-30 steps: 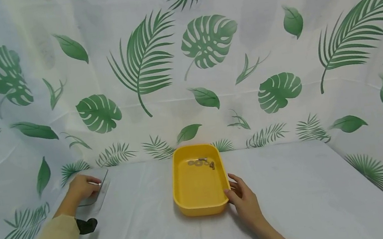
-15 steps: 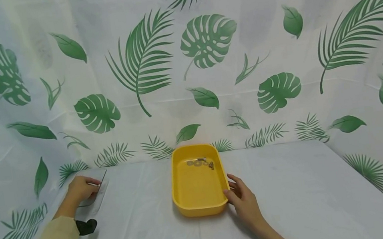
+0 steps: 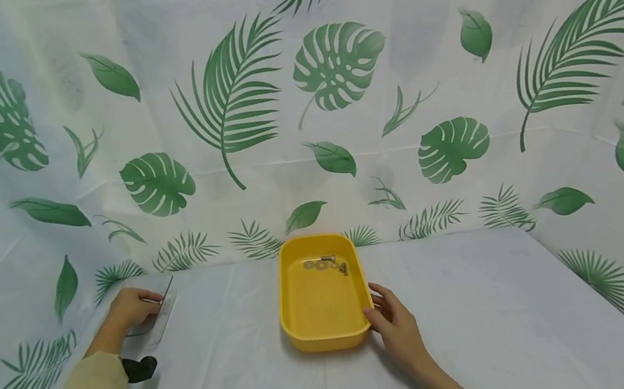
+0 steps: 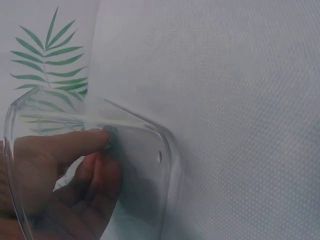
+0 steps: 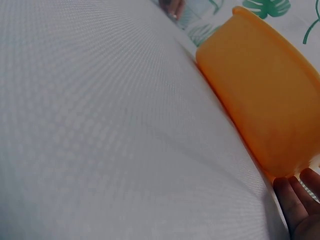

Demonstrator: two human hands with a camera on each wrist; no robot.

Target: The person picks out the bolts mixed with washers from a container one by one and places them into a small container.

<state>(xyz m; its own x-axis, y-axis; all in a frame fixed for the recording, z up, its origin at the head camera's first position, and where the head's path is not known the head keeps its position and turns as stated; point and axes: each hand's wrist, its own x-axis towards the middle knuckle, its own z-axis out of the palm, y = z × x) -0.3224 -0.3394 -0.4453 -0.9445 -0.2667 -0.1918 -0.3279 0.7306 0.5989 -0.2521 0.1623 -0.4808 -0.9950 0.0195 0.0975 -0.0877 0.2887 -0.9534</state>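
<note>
My left hand is at a clear plastic box on the left of the table. Seen through its transparent wall in the left wrist view, the thumb and index finger pinch a small shiny piece, mostly covered by the fingertips. At the centre stands a yellow tray, with several grey washers and a few metal screws towards its far right. My right hand holds the tray's right side, thumb over the rim, other fingertips low against the outer wall.
A white cloth covers the table. Behind it and at both sides hang white sheets printed with green leaves. A black strap sits at the left wrist, beyond the sleeve.
Both hands, the clear box and the tray stay almost where they were. The whole head view has shifted very slightly left.
</note>
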